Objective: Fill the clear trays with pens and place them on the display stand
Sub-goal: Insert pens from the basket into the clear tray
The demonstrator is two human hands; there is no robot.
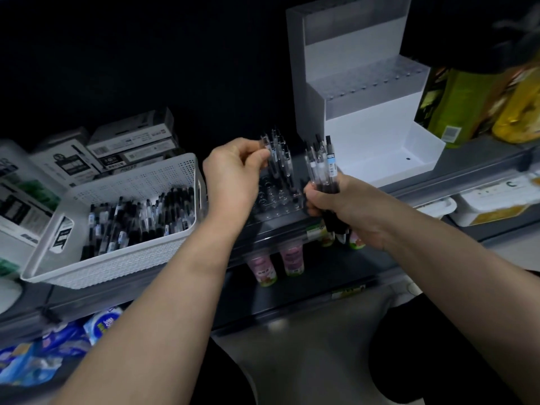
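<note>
A clear tray (279, 200) with rows of round holes sits on the dark shelf between my hands. Several pens (279, 153) stand upright in its back rows. My left hand (233, 176) pinches one of those standing pens near its top. My right hand (336, 206) grips a bundle of pens (323, 168), tips up, just right of the tray. The white stepped display stand (365, 112) rises behind on the right, with a clear tray (374, 80) on its middle step. A white basket (122, 247) at left holds many loose pens (140, 220).
Pen boxes (128, 144) are stacked behind the basket. Green and yellow bottles (473, 103) stand right of the display stand. Small drink cups (289, 261) sit on the shelf below, and blue packets (58, 346) lie at lower left. White tubs (493, 203) sit at right.
</note>
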